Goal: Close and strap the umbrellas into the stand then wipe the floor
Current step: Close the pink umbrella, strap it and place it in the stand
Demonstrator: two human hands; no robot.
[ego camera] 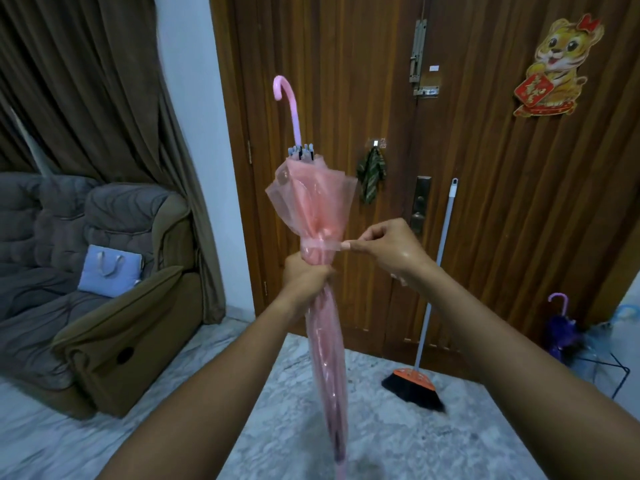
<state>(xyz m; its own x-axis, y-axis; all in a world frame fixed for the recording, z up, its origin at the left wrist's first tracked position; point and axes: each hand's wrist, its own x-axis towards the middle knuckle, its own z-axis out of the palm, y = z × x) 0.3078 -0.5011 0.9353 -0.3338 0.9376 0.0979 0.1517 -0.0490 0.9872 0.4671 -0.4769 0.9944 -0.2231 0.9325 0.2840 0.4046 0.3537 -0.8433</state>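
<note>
Your left hand (304,275) is wrapped in a fist round the gathered middle of the pink umbrella (311,202), which you hold handle-up in front of you. Your right hand (391,247) pinches the free end of its strap (320,244) between thumb and forefinger, the band drawn taut round the canopy just above the left fist. Canopy: translucent pink plastic film, glossy, pleated tight below the strap and flaring into loose ruffled folds above it; the lower end runs blurred toward the bottom edge. Handle (287,98): smooth, pale pink, crook-shaped, rising from a ring of rib tips. Floor (381,427): polished grey-white veined marble. Broom (412,384): black bristles, orange head, pale pole leaning against the door (485,168) of dark, vertically grained wood. At far right a purple umbrella (559,330) stands upright at a thin black wire stand (620,372); whether it sits inside cannot be told.
</note>
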